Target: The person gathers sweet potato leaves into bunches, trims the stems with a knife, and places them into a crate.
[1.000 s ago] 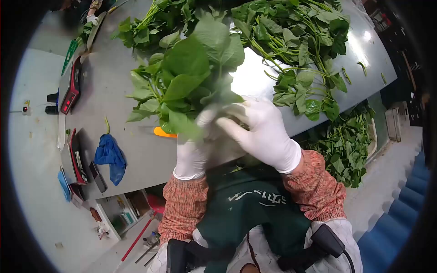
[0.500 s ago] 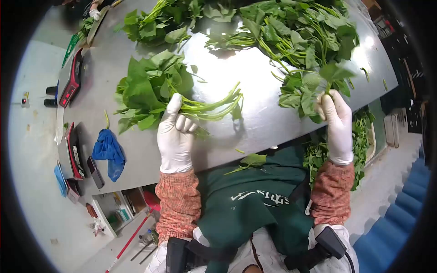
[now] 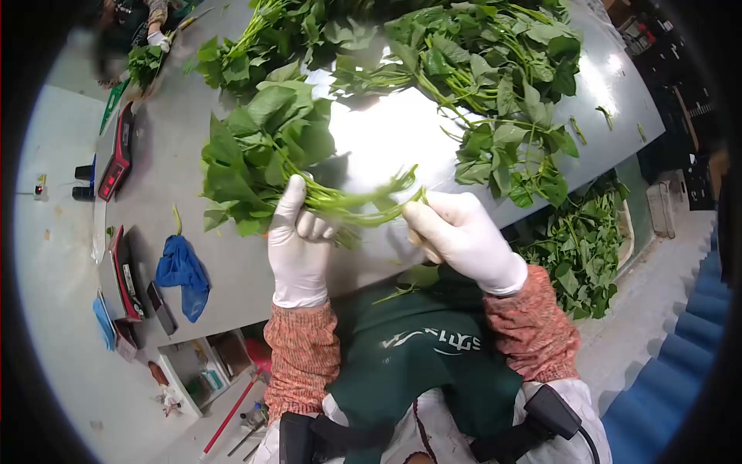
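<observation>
My left hand (image 3: pixel 300 240), in a white glove, is wrapped round a bunch of leafy greens (image 3: pixel 267 147). Its broad leaves fan out to the left and up, and its thin green stems (image 3: pixel 355 205) stretch right toward my other hand. With thumb and fingers pinched, my right hand (image 3: pixel 456 232), also gloved, is closed at the stem ends; exactly how many stems it grips is hidden. Just below, a loose leaf (image 3: pixel 417 280) lies at the table edge against the dark green apron (image 3: pixel 433 340).
Large heaps of greens (image 3: pixel 495 69) cover the far side of the metal table (image 3: pixel 239 286). Red-framed scales (image 3: pixel 118 162), a blue cloth (image 3: pixel 183 274) and a phone (image 3: pixel 161 308) lie at left. A crate of greens (image 3: pixel 576 247) stands below right. Another person's gloved hand (image 3: pixel 158 40) is at top left.
My right hand has moved left from beside the right-hand heap to the stem ends of the bunch. The sprig it pinched no longer shows separately. My left hand still holds the bunch.
</observation>
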Motion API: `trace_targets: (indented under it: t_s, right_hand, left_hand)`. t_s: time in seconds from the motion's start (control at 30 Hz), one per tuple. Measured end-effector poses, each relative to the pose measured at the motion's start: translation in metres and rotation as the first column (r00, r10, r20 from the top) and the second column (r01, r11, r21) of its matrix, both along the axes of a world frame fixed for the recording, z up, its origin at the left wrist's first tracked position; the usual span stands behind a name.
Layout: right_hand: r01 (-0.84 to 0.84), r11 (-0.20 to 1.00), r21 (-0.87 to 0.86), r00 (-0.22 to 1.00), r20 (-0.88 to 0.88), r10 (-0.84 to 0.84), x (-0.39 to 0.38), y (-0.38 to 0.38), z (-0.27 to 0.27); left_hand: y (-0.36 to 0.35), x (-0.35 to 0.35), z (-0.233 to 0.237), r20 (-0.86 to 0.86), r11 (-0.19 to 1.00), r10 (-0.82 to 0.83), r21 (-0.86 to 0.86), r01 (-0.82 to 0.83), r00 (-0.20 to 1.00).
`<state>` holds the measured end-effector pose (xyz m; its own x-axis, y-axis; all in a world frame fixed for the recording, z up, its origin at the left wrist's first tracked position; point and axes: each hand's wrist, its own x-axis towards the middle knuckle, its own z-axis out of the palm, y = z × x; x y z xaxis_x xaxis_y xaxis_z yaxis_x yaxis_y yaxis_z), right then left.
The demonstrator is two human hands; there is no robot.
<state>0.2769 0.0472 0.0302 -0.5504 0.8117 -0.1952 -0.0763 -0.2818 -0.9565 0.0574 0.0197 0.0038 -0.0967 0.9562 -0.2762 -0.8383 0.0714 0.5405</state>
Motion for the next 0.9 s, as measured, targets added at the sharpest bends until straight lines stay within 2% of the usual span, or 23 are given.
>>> trace_targets:
  t_s: [0.03,0.1,0.17,0.2,0.23,0.3,0.33,0.43,0.47,0.53,0.57,0.6,0.63,0.7,0.73,0.77,0.83,0.87,0.9]
  right_hand:
    - [-0.043,0.997,0.059,0.999,0.031,0.041,0.008,0.000,0.004]
    - [0.008,1.000,-0.020,0.996,0.093,-0.006,0.034,0.003,0.010]
    - [0.031,0.991,0.128,0.934,0.349,-0.074,0.063,0.015,0.003]
    - [-0.149,0.859,0.489,0.710,0.658,-0.251,0.073,0.019,0.000]
    - [-0.440,0.604,0.664,0.408,0.747,-0.524,0.074,0.021,0.004]
    - [-0.433,0.450,0.781,0.424,0.617,-0.663,0.067,0.018,0.015]
    - [-0.452,0.432,0.780,0.494,0.622,-0.607,0.056,0.014,0.030]
    - [-0.549,0.195,0.813,0.662,0.565,-0.492,0.017,0.005,0.022]
    - [-0.493,0.273,0.826,0.703,0.563,-0.435,0.016,0.006,0.000]
    - [-0.416,0.447,0.792,0.750,0.577,-0.323,0.014,0.010,-0.023]
    - [-0.309,0.516,0.799,0.775,0.526,-0.350,0.013,0.011,-0.027]
    - [-0.199,0.575,0.793,0.793,0.476,-0.382,0.014,0.009,-0.030]
    - [-0.084,0.626,0.776,0.801,0.426,-0.421,0.016,0.008,-0.031]
    - [0.073,0.647,0.759,0.803,0.341,-0.490,0.015,0.010,-0.030]
    - [0.083,0.646,0.759,0.774,0.359,-0.522,0.013,0.012,-0.029]
    - [0.074,0.612,0.787,0.749,0.362,-0.556,0.010,0.012,-0.028]
    - [0.023,0.545,0.838,0.732,0.357,-0.580,0.002,0.010,-0.025]
    - [0.009,0.510,0.860,0.737,0.339,-0.585,-0.003,0.008,-0.026]
    - [-0.049,0.510,0.859,0.757,0.366,-0.542,-0.008,0.005,-0.026]
  left_hand:
    - [0.000,-0.007,-0.001,0.012,0.999,-0.017,0.052,0.017,1.000]
    - [-0.001,-0.022,-0.004,-0.018,0.996,0.000,0.093,0.002,1.000]
    - [-0.002,-0.019,0.001,-0.161,0.996,0.092,-0.002,-0.094,0.983]
    - [-0.004,-0.016,0.003,-0.234,0.988,0.131,-0.052,-0.147,0.963]
    - [-0.005,-0.011,0.004,-0.286,0.987,0.120,-0.070,-0.146,0.951]
    - [-0.001,0.004,0.005,-0.389,0.987,0.078,-0.101,-0.126,0.918]
    - [0.000,0.009,0.004,-0.386,0.993,0.045,-0.082,-0.083,0.921]
    - [0.005,0.021,0.016,-0.196,0.992,-0.070,-0.120,0.047,0.978]
    - [0.006,0.021,0.019,-0.187,0.991,-0.106,-0.100,0.089,0.977]
    - [0.003,0.021,0.009,-0.048,0.988,-0.123,0.085,0.127,0.991]
    - [0.003,0.020,0.006,0.019,0.973,-0.140,0.186,0.134,0.990]
    - [0.002,0.019,0.010,-0.041,0.988,-0.109,0.106,0.113,0.993]
    - [0.000,0.016,0.011,-0.019,0.991,-0.088,0.096,0.089,0.996]
    - [-0.001,0.015,0.006,0.028,0.995,-0.063,0.074,0.061,0.998]
    - [-0.001,0.018,0.000,0.051,0.997,-0.039,0.075,0.036,0.998]
    - [-0.001,0.018,-0.012,0.109,0.981,-0.138,0.149,0.121,0.984]
    - [-0.004,0.043,0.002,-0.139,0.987,-0.056,-0.159,0.033,0.989]
    - [-0.007,0.049,0.005,-0.125,0.988,-0.150,-0.055,0.144,0.981]
    - [-0.008,0.058,0.006,-0.113,0.990,-0.142,-0.009,0.142,0.983]
